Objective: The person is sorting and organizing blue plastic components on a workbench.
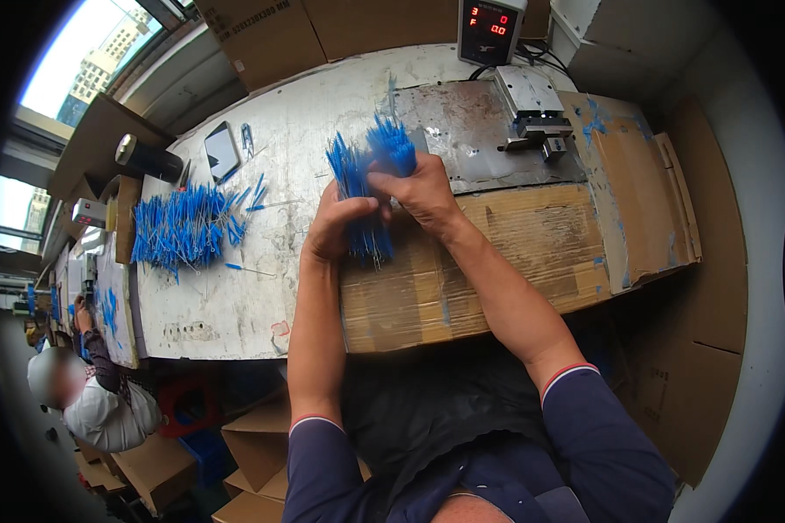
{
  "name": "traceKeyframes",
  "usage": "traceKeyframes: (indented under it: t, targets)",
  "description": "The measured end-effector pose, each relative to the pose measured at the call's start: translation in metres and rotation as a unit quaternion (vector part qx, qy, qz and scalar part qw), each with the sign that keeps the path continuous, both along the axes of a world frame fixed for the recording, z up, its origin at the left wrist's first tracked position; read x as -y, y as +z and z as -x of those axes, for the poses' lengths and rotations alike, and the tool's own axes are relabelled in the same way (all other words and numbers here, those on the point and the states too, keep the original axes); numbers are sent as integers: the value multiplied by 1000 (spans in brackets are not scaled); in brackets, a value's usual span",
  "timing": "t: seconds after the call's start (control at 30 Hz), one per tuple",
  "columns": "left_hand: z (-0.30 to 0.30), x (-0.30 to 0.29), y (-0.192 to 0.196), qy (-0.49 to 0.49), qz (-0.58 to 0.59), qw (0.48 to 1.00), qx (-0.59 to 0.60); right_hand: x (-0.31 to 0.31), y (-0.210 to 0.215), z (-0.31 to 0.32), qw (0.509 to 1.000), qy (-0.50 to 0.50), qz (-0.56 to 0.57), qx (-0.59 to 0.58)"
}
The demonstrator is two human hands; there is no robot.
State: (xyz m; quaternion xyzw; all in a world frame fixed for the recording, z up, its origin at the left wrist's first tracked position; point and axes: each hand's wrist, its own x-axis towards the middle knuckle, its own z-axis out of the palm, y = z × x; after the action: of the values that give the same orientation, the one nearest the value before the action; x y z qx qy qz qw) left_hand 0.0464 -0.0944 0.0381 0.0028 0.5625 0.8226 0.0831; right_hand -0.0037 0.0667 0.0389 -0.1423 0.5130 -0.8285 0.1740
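Note:
My left hand (330, 225) is closed round an upright bundle of thin blue sticks with fine wire ends (349, 170), some of which poke out below the fingers. Close beside it, my right hand (427, 192) grips a second bundle of blue sticks (392, 144), slightly blurred and a little farther back. The two hands nearly touch above the cardboard sheet (410, 301). On the table to the left lies a large heap of the same blue sticks (183, 228), with a few loose ones around it.
A phone (221, 152), a dark cylindrical bottle (148, 158) and a small metal tool (247, 140) lie at the back left. Behind the cardboard stand a metal fixture (532, 100) and a box with a red display (490, 31). A co-worker (105, 405) sits at far left.

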Motion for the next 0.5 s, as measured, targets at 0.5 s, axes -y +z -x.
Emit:
traceKeyframes:
  t: [0.5]
  targets:
    - [4,3,-5,-23,-9,1000,-3,-3,5,-1,999,0,-12,34]
